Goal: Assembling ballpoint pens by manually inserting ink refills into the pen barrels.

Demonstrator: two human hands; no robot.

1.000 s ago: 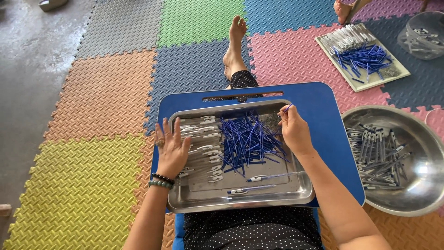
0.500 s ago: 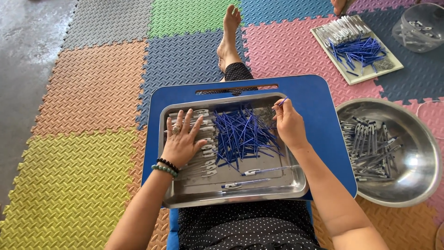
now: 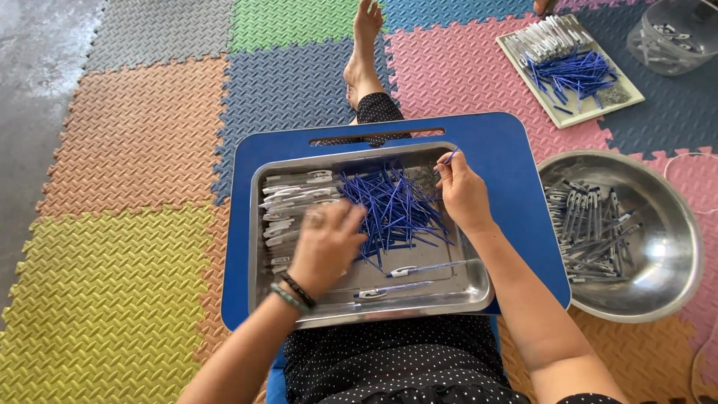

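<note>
A steel tray rests on a blue lap board across my legs. It holds a row of pale pen barrels on the left and a heap of thin blue refills in the middle. Two assembled pens lie near its front edge. My left hand is blurred over the barrels, beside the heap, with its fingers bent down. Whether it holds anything is unclear. My right hand is at the tray's far right corner and pinches one blue refill between its fingertips.
On my right, a large steel bowl on the floor holds several pens. A flat tray with barrels and blue refills and a clear plastic tub sit at the far right. Coloured foam mats cover the floor, and my bare foot stretches ahead.
My left hand has slid from the tray's left side toward the refill heap and is now blurred. My right hand stays at the far right corner, holding the refill.
</note>
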